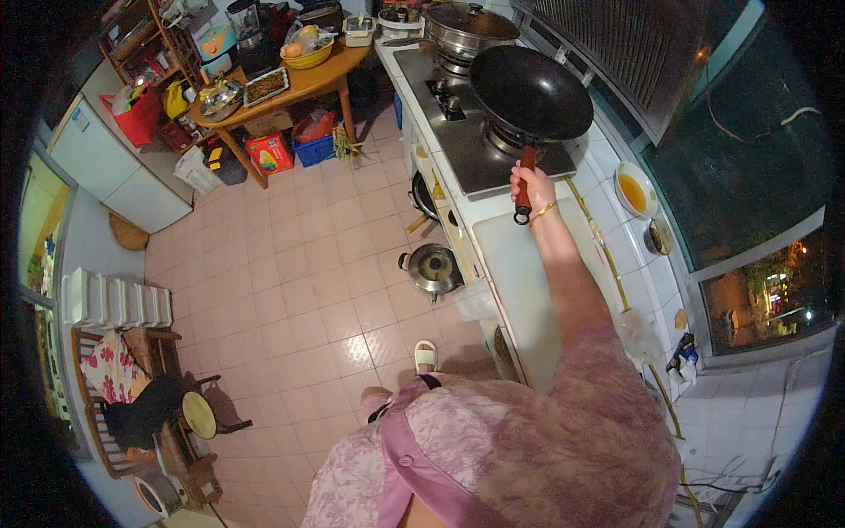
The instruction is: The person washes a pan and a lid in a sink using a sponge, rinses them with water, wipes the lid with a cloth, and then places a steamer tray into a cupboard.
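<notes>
My right hand (535, 188) is closed around the red-brown wooden handle (526, 178) of a black wok (535, 92). The wok is tilted over the nearer burner (503, 140) of the steel gas hob (462, 148), and its dark inside shows no food. Whether its underside touches the burner cannot be told. A lidded steel pan (470, 30) sits on the farther burner. To the right of the hob, a white bowl of amber liquid (634, 189) stands on the tiled ledge. My left hand is out of view.
A pale worktop (515, 264) runs along my right. On the floor beside the cabinets stands a steel pot (432, 267). A wooden table (310, 82) at the far left holds a yellow basket (309, 58) and a tray of food (266, 86). A stool (199, 415) is at the lower left.
</notes>
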Motion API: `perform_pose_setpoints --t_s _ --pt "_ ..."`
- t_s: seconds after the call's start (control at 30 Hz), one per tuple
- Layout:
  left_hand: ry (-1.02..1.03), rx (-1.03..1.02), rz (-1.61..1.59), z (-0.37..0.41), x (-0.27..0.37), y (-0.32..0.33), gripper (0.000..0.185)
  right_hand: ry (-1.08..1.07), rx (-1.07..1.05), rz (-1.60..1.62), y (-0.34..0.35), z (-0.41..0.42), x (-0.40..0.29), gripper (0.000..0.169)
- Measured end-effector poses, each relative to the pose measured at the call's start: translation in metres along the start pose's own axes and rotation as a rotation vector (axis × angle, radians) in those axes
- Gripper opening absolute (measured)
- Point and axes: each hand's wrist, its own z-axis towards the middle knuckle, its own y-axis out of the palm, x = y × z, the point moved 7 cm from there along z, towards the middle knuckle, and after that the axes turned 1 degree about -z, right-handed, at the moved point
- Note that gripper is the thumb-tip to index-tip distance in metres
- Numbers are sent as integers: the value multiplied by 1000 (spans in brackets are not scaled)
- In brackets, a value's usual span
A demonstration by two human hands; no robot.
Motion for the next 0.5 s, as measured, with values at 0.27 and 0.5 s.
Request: perform_pose_setpoints --t_s 0.27,0.5 --pt "212 -189 142 34 122 66 54 -24 24 33 6 5 -1 33" --pt "423 -378 172 43 322 77 57 -17 -47 89 19 -58 -2 38"
